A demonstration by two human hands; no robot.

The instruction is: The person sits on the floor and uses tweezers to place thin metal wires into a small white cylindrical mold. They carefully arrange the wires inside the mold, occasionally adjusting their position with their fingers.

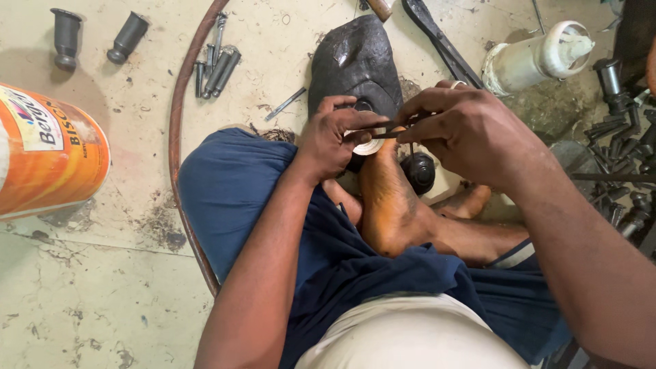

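Left hand (335, 137) pinches small white round ring part (370, 145), at frame centre over bare foot (386, 198). Right hand (471, 126), at 3 o'clock of it, grips thin dark metal tool (389, 134), tip touching ring. Judged: prying/fitting step; next needs steady leverage. Black domed casting (355, 58) at 12.

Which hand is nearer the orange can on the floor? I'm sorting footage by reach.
Left. The left hand sits at centre holding a small white ring, on the orange can side; the right hand is farther away, beyond it.
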